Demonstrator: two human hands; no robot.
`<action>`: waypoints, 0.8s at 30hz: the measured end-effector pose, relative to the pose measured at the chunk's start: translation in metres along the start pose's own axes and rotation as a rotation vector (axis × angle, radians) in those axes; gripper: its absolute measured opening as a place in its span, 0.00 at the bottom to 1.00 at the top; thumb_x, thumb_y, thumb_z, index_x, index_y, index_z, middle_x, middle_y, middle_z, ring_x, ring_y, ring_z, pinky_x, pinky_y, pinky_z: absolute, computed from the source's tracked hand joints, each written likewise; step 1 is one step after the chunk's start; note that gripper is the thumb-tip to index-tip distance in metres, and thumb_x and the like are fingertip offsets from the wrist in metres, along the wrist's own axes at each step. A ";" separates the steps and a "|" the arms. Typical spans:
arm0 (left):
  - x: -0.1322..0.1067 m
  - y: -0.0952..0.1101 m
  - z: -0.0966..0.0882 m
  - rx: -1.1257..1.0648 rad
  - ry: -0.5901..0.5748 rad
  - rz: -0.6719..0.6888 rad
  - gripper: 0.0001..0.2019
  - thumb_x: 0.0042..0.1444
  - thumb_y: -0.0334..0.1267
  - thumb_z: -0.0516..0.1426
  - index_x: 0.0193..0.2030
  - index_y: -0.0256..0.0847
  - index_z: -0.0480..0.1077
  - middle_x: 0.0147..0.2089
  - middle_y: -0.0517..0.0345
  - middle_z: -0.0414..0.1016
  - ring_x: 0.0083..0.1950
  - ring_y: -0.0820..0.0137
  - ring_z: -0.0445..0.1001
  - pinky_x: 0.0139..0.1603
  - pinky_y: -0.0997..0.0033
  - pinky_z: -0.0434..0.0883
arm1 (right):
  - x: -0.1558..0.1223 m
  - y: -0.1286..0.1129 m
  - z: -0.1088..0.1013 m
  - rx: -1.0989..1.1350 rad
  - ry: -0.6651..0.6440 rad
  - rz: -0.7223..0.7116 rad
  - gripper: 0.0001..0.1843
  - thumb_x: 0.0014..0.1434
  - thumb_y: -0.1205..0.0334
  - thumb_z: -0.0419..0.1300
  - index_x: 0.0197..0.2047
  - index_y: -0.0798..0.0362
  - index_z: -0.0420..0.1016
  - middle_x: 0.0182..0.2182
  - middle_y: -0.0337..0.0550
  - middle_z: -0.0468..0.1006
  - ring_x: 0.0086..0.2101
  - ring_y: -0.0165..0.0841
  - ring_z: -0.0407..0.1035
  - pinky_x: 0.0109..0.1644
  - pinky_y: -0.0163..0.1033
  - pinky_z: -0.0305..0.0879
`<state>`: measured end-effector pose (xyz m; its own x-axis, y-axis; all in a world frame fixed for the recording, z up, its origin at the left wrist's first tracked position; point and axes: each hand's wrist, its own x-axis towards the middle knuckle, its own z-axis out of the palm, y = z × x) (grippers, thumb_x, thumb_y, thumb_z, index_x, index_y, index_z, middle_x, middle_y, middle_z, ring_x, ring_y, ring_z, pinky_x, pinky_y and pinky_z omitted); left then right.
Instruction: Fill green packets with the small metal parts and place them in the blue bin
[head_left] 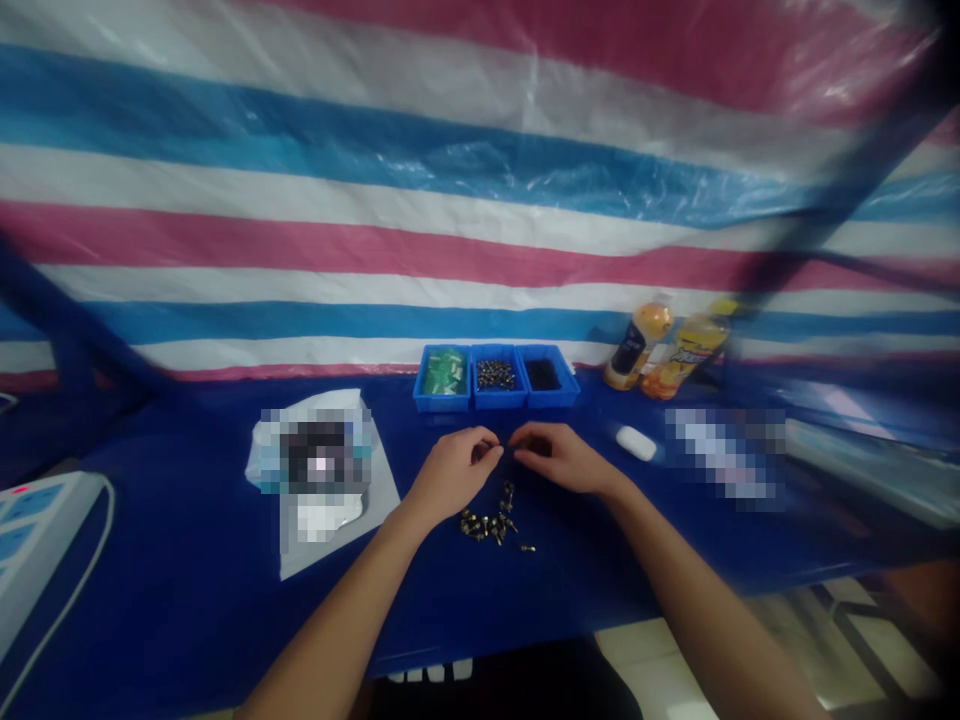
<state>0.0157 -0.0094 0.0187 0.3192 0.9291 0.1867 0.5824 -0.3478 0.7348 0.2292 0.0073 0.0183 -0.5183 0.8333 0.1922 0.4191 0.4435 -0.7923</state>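
Left hand and right hand reaching in from both sides, almost meeting, pinching a small dark part between them (too tiny to make out clearly), a loose heap of metal fittings lying just below on the blue tabletop, three blue bins sitting farther ahead

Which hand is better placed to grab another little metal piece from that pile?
Probably the left hand: it sits just above the pile of small metal fittings, nearer its thick part. The right hand is further to the side. Both are pinching something small.
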 end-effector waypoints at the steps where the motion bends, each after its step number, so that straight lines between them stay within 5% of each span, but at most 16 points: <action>1: 0.000 -0.001 0.000 0.001 0.001 -0.001 0.10 0.60 0.42 0.53 0.42 0.44 0.74 0.38 0.57 0.78 0.38 0.66 0.75 0.40 0.68 0.67 | -0.002 -0.002 -0.001 -0.063 -0.114 -0.050 0.10 0.60 0.60 0.59 0.44 0.51 0.76 0.33 0.39 0.75 0.32 0.30 0.67 0.40 0.38 0.63; 4: 0.000 -0.002 0.001 0.004 -0.003 -0.008 0.10 0.60 0.43 0.53 0.42 0.44 0.74 0.37 0.57 0.78 0.38 0.66 0.75 0.40 0.68 0.67 | -0.005 -0.008 -0.002 -0.258 -0.302 -0.142 0.13 0.57 0.64 0.61 0.46 0.47 0.78 0.41 0.42 0.74 0.42 0.36 0.67 0.52 0.46 0.59; 9: 0.001 -0.002 0.000 0.015 -0.003 -0.012 0.10 0.61 0.43 0.53 0.42 0.45 0.73 0.36 0.58 0.78 0.37 0.67 0.75 0.39 0.68 0.67 | -0.004 -0.007 0.002 -0.377 -0.352 -0.111 0.10 0.60 0.62 0.60 0.45 0.42 0.79 0.43 0.42 0.73 0.45 0.39 0.65 0.52 0.49 0.57; 24: 0.000 0.000 -0.002 0.044 -0.010 -0.006 0.09 0.61 0.43 0.53 0.42 0.45 0.73 0.38 0.58 0.78 0.38 0.67 0.75 0.39 0.68 0.67 | 0.000 0.002 0.007 -0.188 -0.094 -0.119 0.11 0.58 0.72 0.58 0.43 0.51 0.77 0.38 0.41 0.78 0.38 0.31 0.72 0.45 0.37 0.66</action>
<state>0.0144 -0.0094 0.0195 0.3232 0.9299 0.1757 0.6169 -0.3478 0.7060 0.2247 0.0062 0.0129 -0.6355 0.7411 0.2164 0.4777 0.5977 -0.6439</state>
